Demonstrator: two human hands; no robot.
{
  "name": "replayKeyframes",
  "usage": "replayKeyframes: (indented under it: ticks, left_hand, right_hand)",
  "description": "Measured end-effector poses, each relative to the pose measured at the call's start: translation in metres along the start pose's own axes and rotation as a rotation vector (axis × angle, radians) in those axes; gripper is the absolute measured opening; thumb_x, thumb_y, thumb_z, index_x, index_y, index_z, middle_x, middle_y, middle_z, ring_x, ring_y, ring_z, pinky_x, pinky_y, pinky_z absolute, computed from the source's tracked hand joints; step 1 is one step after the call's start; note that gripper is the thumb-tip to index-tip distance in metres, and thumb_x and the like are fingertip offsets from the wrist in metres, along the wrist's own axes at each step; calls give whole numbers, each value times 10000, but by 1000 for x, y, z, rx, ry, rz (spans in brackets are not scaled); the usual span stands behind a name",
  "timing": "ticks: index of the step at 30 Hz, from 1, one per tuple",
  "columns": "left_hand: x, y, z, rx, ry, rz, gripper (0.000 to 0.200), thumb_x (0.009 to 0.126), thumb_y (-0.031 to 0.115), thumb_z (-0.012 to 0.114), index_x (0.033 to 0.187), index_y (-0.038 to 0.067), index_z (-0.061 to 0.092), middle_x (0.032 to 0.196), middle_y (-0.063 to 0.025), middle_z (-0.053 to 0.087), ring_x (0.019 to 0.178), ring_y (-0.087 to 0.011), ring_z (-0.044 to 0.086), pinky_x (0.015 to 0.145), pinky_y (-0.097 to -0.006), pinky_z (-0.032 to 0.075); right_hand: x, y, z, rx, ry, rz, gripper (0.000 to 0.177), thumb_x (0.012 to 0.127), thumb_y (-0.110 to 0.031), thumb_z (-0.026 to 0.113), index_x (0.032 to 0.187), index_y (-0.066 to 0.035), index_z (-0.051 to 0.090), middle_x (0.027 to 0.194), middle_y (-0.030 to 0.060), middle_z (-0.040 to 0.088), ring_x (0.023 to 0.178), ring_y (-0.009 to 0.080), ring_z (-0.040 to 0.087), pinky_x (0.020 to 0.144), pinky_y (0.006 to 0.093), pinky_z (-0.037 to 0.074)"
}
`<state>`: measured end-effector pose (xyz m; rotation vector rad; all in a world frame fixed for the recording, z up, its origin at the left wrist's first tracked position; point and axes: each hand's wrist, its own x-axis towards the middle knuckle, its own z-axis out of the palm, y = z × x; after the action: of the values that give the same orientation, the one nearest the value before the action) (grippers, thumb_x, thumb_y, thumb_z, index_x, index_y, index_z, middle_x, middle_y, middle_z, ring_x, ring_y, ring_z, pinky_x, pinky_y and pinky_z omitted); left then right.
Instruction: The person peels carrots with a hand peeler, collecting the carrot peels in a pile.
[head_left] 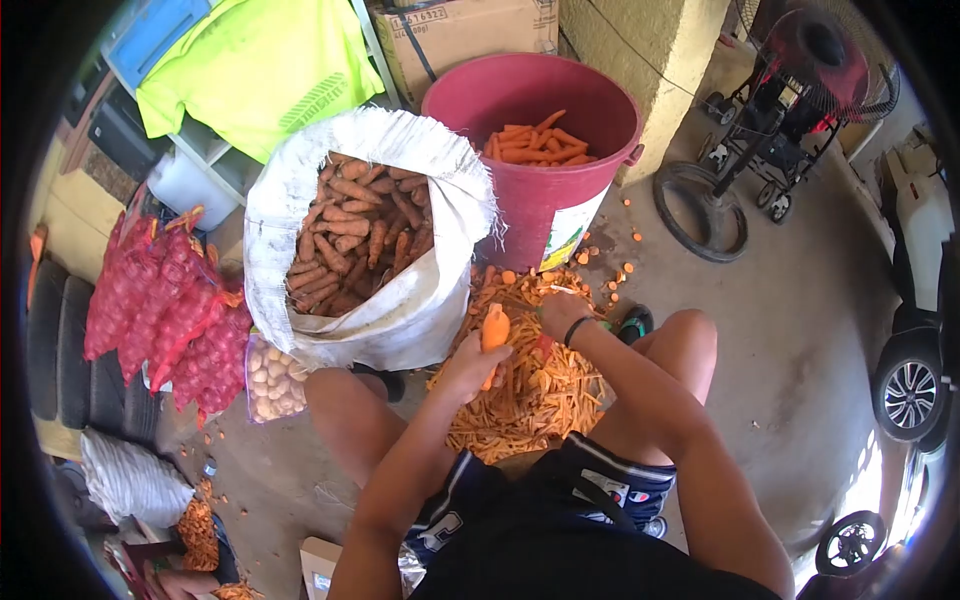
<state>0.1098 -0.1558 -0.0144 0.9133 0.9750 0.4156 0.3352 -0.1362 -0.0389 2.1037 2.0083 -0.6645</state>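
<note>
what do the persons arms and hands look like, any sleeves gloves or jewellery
Both forearms are bare: no sleeves show, and neither the left hand nor the right hand wears a glove. A thin dark band circles the right wrist.

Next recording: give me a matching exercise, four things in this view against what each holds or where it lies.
Things:
1. white sack
2. maroon tub
3. left hand
4. peelings

States:
a. fingers closed around one carrot
b. heaped on the floor between the person's legs
c. dirty carrots inside
d. clean orange carrots inside

Pairs: 1-c, 2-d, 3-a, 4-b
</note>
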Motion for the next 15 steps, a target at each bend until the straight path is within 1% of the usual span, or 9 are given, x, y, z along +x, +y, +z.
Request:
replayKeyframes:
  ticks: [1,4,5,8,11,14,15]
  left_hand:
    - [4,-3,-5,10,-5,9,236,935,92,652,1102,24,501,777,-31,545,574,-114,546,470,-286,459]
    - [9,-5,-4,60,-14,27,249,937,94,649,1123,17,501,780,-35,555,573,-114,548,465,-285,452]
    - [6,-5,-3,87,-14,24,253,938,95,647,1128,15,501,780,-36,558,572,-114,548,463,-286,450]
    - [3,-6,2,209,-4,14,296,937,95,648,1174,-1,498,781,-40,573,577,-118,559,464,-297,451]
    - [-3,1,2,286,-48,22,326,944,102,652,1214,6,496,832,-56,590,595,-125,576,502,-293,486]
    - [-4,3,-1,-75,-106,128,353,965,146,659,1251,38,482,913,-75,605,669,-137,616,556,-276,520]
    - [-7,11,1,-168,-116,121,356,981,169,639,1268,54,464,946,-77,598,717,-142,623,583,-290,529]
  right_hand:
    - [-9,-11,-4,18,-11,-31,266,928,-235,602,1001,-9,722,1047,209,723,972,347,719,801,450,591]
    - [-34,-37,3,7,110,-167,254,923,-212,598,994,2,715,1061,218,716,969,357,715,798,461,590]
    - [-37,-41,5,40,119,-162,239,914,-188,595,992,2,719,1040,221,717,970,361,713,802,462,589]
    - [-21,-25,-7,-37,-28,-78,240,920,-172,582,1001,4,724,1064,229,712,983,362,711,809,464,587]
    - [-5,6,-7,-35,-46,37,260,909,-169,588,1020,26,720,1070,241,708,1001,368,706,817,474,582]
    - [-6,6,-7,64,-98,79,302,889,-200,614,1026,51,711,1081,248,704,1018,363,703,830,477,574]
    - [0,11,9,102,17,24,348,866,-225,630,1055,61,691,1070,257,701,1007,379,698,855,469,565]
